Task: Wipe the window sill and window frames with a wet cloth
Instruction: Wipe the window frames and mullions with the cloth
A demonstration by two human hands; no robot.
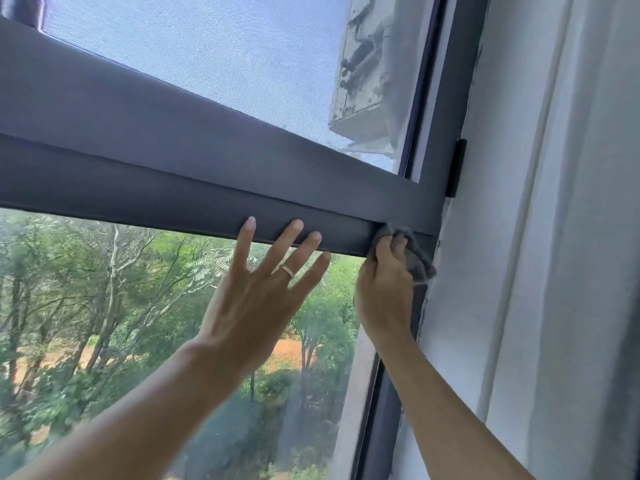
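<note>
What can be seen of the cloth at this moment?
The cloth is a small grey rag, soft and fuzzy-looking, bunched up rather than spread flat. The right hand grips it, fingers curled round it, and presses it against the dark grey window frame where the horizontal bar meets the right upright. Part of it sticks out above and to the right of the fingers; the rest is hidden in the grip. Whether it is wet cannot be told.

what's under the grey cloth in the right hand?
The crumpled grey cloth covers the corner where the dark grey horizontal frame bar ends at the right. The right hand grips it; the frame surface beneath is hidden.
</note>
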